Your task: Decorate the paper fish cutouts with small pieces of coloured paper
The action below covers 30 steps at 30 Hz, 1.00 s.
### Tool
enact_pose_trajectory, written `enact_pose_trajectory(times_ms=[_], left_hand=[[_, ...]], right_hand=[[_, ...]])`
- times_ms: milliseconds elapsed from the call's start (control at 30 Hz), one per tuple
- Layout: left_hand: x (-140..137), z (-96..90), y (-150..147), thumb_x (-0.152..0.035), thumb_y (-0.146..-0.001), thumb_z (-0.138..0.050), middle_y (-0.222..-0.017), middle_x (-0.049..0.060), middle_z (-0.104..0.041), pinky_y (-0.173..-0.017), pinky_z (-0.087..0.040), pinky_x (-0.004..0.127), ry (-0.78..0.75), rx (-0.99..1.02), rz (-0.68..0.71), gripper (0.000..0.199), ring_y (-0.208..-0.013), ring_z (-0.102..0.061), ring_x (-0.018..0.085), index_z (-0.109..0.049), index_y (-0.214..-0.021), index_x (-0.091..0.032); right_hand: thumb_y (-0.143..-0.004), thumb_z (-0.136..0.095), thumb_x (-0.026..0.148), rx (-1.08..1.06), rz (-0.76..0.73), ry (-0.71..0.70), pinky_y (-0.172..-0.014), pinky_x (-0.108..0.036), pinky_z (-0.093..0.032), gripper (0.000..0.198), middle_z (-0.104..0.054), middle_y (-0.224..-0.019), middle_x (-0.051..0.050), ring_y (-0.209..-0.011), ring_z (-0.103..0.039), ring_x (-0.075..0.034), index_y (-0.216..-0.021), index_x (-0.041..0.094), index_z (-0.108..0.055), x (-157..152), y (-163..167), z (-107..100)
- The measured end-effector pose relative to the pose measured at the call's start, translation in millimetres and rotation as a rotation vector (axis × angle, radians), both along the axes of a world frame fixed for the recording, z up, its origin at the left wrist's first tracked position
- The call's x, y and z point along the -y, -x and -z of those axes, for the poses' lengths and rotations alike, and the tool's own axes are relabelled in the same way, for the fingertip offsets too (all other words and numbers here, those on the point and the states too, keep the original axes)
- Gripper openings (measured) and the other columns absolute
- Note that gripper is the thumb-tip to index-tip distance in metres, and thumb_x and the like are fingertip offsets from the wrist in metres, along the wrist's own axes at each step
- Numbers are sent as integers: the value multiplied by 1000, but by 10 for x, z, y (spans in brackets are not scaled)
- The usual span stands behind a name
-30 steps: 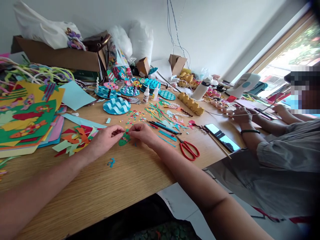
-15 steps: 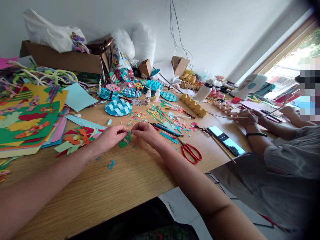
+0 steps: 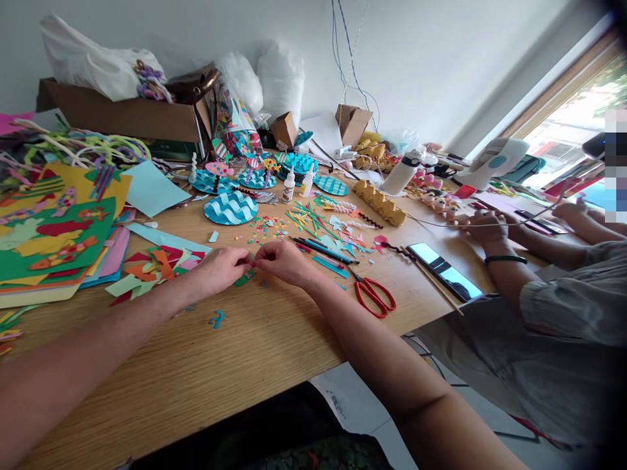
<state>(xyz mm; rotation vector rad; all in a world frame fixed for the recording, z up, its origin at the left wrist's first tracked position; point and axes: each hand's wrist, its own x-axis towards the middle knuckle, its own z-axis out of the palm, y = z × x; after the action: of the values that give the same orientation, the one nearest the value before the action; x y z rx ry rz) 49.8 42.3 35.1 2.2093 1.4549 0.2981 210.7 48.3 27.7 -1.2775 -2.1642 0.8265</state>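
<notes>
My left hand (image 3: 228, 266) and my right hand (image 3: 281, 261) meet over the table, fingertips pinched together and almost touching. What sits between the fingers is too small and hidden to make out. Just beneath them lies a green paper cutout (image 3: 243, 279), partly covered by the hands. Tiny coloured paper bits (image 3: 267, 228) are scattered beyond my fingers. Several dark pencils (image 3: 326, 249) lie right of my right hand, with red-handled scissors (image 3: 375, 297) nearer the table edge. A small blue paper piece (image 3: 216, 319) rests in front of my left wrist.
Paper scraps (image 3: 147, 271) and stacked coloured sheets (image 3: 53, 241) spread on the left. Blue wavy discs (image 3: 230, 208), glue bottles (image 3: 289, 186) and a yellow egg-carton strip (image 3: 379, 202) stand farther back. A phone (image 3: 445, 271) and a wooden stick (image 3: 441, 290) lie near another person's hands (image 3: 487, 228).
My two hands have come closer together, fingertips now nearly meeting over the green cutout. The view has shifted slightly.
</notes>
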Motion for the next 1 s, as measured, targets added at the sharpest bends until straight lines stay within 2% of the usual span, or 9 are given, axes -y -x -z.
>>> enact_pose_trajectory(times_ms=[367, 567, 633, 800, 1000], left_hand=[[20, -13, 13, -26, -73, -43, -61, -1, -55, -51, -30, 23, -3, -42, -5, 15, -59, -50, 14, -54, -66, -18], [10, -4, 10, -25, -72, -44, -62, -1, -57, -51, -32, 24, -5, -50, 13, 14, -60, -52, 14, -54, -65, -18], [22, -18, 20, -25, -72, -43, -66, -1, -59, -54, -35, 24, -11, -33, 11, 15, -63, -53, 15, -56, -70, -19], [124, -31, 107, -25, -75, -38, -82, 1, -63, -65, -41, 26, -152, 28, -14, 21, -74, -57, 16, -57, -84, -20], [209, 196, 220, -19, -78, -33, -79, 1, -63, -82, -42, 32, -332, 59, 82, 23, -79, -57, 18, -56, -78, -21]], right_hand=[[-71, -51, 18, 56, -48, 37, -51, -18, -29, 13, -56, -59, 3, -54, -45, -5, -68, 12, -63, 27, -9, -52], [-71, -51, 16, 63, -72, 58, -51, -17, -30, 13, -57, -60, 3, -55, -45, -5, -69, 12, -63, 25, -6, -50], [-71, -51, 16, 65, -59, 70, -51, -17, -30, 13, -57, -60, 2, -54, -45, -5, -69, 12, -63, 20, -4, -49], [-72, -53, 20, 119, 2, 95, -50, -17, -30, 14, -58, -60, 2, -54, -45, -6, -71, 12, -65, -1, 5, -31], [-71, -54, 22, 194, 11, 65, -50, -18, -30, 14, -60, -61, 1, -55, -47, -7, -71, 14, -66, -4, 57, 26]])
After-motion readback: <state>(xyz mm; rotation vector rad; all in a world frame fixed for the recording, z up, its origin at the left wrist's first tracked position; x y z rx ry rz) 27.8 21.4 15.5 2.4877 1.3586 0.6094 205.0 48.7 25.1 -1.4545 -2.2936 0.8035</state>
